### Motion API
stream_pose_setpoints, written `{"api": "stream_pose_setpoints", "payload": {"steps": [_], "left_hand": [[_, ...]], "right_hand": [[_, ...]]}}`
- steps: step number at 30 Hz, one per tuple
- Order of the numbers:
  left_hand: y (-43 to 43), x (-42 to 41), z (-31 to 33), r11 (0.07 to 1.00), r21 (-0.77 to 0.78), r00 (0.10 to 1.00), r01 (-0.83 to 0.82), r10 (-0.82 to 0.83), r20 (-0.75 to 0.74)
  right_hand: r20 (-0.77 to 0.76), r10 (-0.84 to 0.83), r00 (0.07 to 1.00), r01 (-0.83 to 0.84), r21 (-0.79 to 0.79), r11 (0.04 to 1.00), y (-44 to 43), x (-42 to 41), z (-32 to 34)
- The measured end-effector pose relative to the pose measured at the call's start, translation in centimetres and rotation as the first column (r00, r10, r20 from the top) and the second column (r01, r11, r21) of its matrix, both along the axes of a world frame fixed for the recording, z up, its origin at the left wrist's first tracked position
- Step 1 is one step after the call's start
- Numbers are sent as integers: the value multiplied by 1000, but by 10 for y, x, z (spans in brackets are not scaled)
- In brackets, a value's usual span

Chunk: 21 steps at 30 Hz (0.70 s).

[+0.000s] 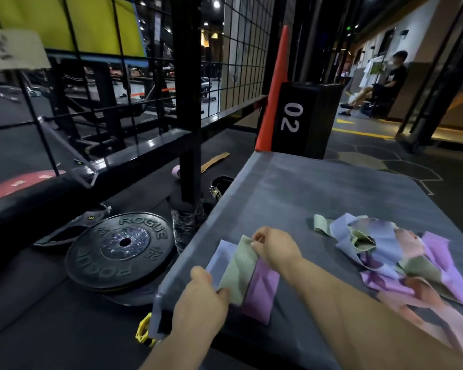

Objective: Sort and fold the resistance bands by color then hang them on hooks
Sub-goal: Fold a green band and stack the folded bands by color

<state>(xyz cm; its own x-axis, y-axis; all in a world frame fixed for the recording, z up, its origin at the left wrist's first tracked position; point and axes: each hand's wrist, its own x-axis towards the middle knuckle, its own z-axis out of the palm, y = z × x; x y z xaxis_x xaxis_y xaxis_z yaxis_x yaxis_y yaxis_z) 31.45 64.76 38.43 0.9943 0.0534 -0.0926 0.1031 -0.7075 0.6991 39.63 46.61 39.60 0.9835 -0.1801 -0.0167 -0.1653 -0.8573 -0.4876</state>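
Presently the left hand [202, 297] grips the near end of a folded green band [238, 272], and the right hand [274, 249] pinches its far corner, on the grey table [318, 188] between a lavender band [222, 256] and a purple band [262, 293]. Light and limp, it likely handles best by both ends; unsorted bands [385, 255] lie rightward.

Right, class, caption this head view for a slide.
Left hand and right hand hold a green band between a blue band and a purple band on a grey mat, unsorted pile nearby.

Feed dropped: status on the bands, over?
Left hand, right hand pinch green band, one each end. Blue band, purple band folded beside it. Unsorted pile at right; nothing blocking.
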Motion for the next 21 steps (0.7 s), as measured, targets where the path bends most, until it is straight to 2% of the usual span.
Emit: {"api": "stream_pose_setpoints", "payload": {"steps": [7, 21], "left_hand": [[-7, -1, -5, 1000, 2, 998, 20, -20, -55], [-14, -5, -8, 981, 143, 992, 129, -125, -36]], "right_hand": [[-71, -7, 997, 0, -102, 995, 8, 11, -12], [-155, 4, 988, -13, -55, 998, -5, 13, -20]]}}
